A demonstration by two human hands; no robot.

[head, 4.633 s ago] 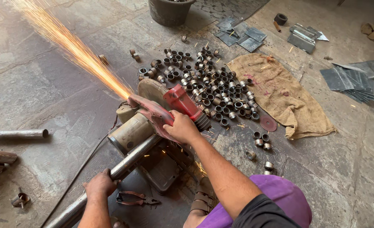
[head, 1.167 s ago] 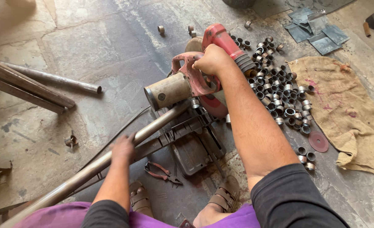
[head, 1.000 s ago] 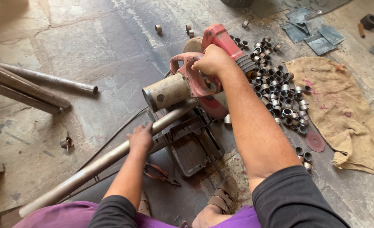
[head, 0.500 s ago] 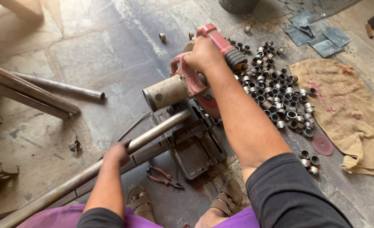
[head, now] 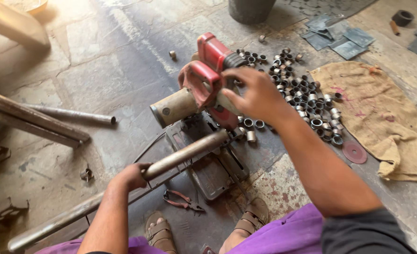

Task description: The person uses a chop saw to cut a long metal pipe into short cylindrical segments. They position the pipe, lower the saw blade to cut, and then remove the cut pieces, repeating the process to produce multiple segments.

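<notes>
A red chop saw [head: 208, 77] stands raised on the stone floor over its dark metal base [head: 208, 164]. My right hand [head: 255, 94] rests against the saw's handle with the fingers spread, loosely touching it. My left hand [head: 130, 176] grips a long steel pipe [head: 123, 190] that lies across the base, its cut end [head: 220, 136] under the saw. A heap of short cut pipe rings [head: 302, 94] lies just right of the saw.
A burlap sack [head: 382, 117] and a red cutting disc [head: 354, 152] lie at the right. Pliers [head: 182, 200] rest by my sandalled feet [head: 159, 233]. More pipes [head: 67, 114] lie at left; metal sheets [head: 335, 37] and a dark bucket [head: 251, 9] stand behind.
The sparks have stopped and the saw has come up. My right hand has loosened from a firm grip on the handle. My left hand has kept hold of the pipe, shifting along it.
</notes>
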